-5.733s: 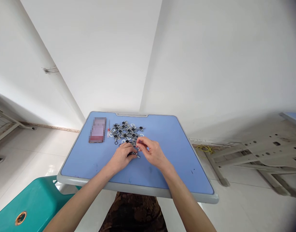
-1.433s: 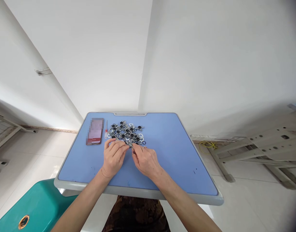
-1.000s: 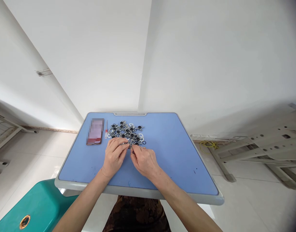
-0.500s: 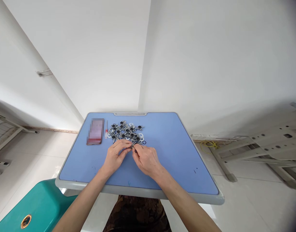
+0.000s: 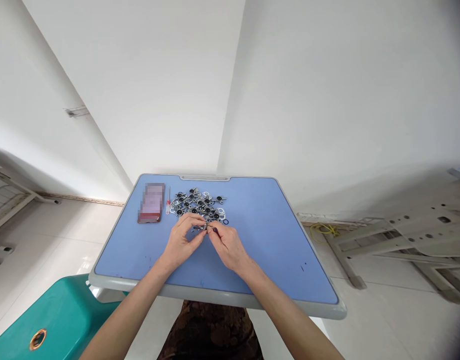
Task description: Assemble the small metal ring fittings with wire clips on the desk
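My left hand (image 5: 180, 239) pinches a small silvery metal part (image 5: 199, 228) between thumb and fingers, above the blue tabletop. Close against it, my right hand (image 5: 230, 246) is closed on the other end, where a small dark piece (image 5: 215, 230) shows at the fingertips. Whether that dark piece is joined to the metal part I cannot tell. Just beyond both hands lies a pile of similar metal parts with round black discs (image 5: 194, 202). White flat gaskets (image 5: 221, 212) and a black ring (image 5: 226, 221) lie at the pile's right side.
A screwdriver with a red and clear handle (image 5: 168, 206) lies left of the pile, beside a phone (image 5: 152, 202). The blue table (image 5: 275, 240) stands against a white wall. A green stool (image 5: 65, 310) is at the left front, and a metal frame (image 5: 398, 235) at the right.
The fingers have shifted slightly, and more of the metal part and the dark piece now shows between my hands. The view has moved a little; the pile looks unchanged.
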{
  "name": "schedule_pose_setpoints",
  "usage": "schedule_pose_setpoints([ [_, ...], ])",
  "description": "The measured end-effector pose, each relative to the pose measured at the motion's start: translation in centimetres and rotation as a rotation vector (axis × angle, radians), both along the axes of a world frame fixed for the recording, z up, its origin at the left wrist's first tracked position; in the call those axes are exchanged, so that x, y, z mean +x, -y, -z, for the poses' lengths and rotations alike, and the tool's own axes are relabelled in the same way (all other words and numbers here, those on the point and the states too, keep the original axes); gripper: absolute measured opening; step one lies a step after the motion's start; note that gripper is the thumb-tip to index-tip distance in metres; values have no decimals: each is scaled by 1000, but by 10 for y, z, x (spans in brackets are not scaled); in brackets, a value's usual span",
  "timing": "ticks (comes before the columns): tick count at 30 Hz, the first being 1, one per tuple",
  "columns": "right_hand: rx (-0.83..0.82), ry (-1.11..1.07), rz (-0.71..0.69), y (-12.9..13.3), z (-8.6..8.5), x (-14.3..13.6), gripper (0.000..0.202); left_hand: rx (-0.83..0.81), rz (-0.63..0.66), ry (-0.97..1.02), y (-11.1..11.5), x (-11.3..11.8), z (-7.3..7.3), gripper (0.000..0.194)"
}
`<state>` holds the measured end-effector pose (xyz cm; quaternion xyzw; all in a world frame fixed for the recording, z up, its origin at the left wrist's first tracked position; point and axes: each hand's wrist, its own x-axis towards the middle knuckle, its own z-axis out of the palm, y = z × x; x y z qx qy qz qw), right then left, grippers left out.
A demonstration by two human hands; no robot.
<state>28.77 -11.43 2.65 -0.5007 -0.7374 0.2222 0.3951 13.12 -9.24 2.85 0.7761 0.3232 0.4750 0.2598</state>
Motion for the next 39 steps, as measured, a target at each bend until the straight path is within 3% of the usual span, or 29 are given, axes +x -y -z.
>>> schedule_pose_setpoints([
  [18,-184,-292,-83,-5,-2,-1,26,-55,-6,15,-2,0,3,24],
  [25,-219,-295,-86,-4,-3,2,21,-134,19,31,-5,-1,6,13],
  [28,-249,-370,-40,-6,-1,9,10,-153,-2,11,-6,-2,8,14],
  [32,-309,-605,59,-12,-3,22,13,-130,-33,-78,-8,0,14,15],
  [39,-143,-599,41,-14,-17,38,22,-107,57,-222,-3,6,18,16],
])
